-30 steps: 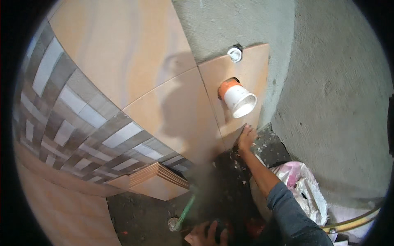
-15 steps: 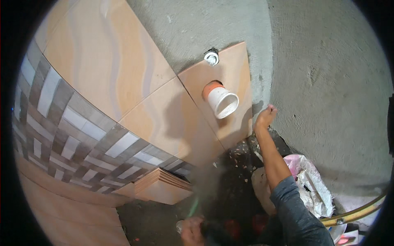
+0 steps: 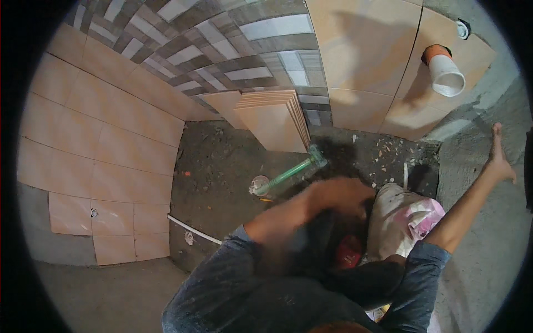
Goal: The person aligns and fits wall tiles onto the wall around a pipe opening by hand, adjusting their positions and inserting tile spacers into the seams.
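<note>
R hand [image 3: 501,161] raised at rough grey wall [image 3: 488,238], far right; thumb wide of fingers, nothing seen in grasp, can't confirm contact. L hand [image 3: 358,197] blurred, mid-scene, just left of white/pink sack [image 3: 388,216]; can't tell finger state or if holding smth. Sack's on floor [image 3: 216,158], right of ctr. Green-handled tool [image 3: 288,173] lies left of L hand, near end by clear cup [image 3: 259,185]. Tile stack [image 3: 269,125] farther back, against patterned wall [image 3: 269,26]. White pipe [image 3: 444,75] w/ orange base sticks out far right.
</note>
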`<state>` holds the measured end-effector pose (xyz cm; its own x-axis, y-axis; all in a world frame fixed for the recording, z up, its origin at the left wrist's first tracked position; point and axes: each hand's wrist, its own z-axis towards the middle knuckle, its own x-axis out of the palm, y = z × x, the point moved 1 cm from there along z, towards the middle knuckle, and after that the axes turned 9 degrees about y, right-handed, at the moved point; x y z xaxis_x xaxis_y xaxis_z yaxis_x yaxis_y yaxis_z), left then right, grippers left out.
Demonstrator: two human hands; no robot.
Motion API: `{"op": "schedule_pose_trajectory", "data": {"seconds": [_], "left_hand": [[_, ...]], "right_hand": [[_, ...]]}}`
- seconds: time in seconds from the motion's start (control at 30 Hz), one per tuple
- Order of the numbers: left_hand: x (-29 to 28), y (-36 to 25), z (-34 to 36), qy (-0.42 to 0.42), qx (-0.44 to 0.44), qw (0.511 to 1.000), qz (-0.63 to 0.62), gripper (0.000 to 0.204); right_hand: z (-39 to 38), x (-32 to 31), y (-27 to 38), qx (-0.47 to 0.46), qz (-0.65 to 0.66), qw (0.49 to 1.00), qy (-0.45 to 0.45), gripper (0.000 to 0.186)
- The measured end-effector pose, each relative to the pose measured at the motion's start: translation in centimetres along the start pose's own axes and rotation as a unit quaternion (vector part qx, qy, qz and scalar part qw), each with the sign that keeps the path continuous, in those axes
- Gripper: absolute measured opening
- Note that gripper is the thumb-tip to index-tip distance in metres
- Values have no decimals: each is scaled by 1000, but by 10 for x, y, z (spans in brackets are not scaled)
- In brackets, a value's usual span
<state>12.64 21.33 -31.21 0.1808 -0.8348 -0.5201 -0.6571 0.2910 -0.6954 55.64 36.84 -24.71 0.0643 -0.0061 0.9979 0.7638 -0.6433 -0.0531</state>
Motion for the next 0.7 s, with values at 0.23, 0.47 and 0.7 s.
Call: {"op": "schedule_pose_trajectory", "data": {"seconds": [0.23, 0.47, 0.7], "left_hand": [[-73, 180, -77, -593, -204, 769, 121, 32], [-69, 292, -145, -590, -210, 730, 275, 38], [-71, 285, -136, -573, -269, 706, 317, 37]], "right_hand": [[61, -33, 47, 128, 36, 983, 123, 92], [2, 7, 11, 110, -65, 985, 114, 78], [-56, 24, -54, -9, -75, 995, 63, 70]]}}
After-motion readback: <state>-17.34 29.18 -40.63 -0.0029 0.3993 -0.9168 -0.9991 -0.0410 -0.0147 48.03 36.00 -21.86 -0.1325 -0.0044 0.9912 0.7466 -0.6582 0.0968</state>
